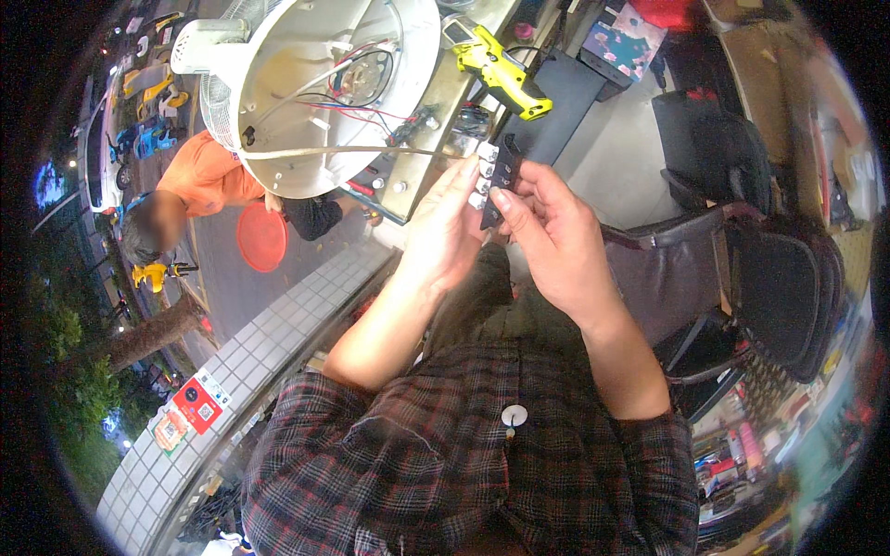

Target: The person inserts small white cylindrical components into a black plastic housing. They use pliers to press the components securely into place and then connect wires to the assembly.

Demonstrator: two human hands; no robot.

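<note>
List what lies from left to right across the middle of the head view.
Person in an orange shirt → red round disc → left hand → small black switch block with white buttons → right hand → black chair.

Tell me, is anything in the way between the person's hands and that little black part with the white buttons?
Nothing visible is. Both hands already hold the black switch block: the left hand presses against its white buttons, and the right hand grips its other side with the thumb on its face.

Red square sign + smaller orange one on tiled ledge lower-left; patterned teal box top
</note>
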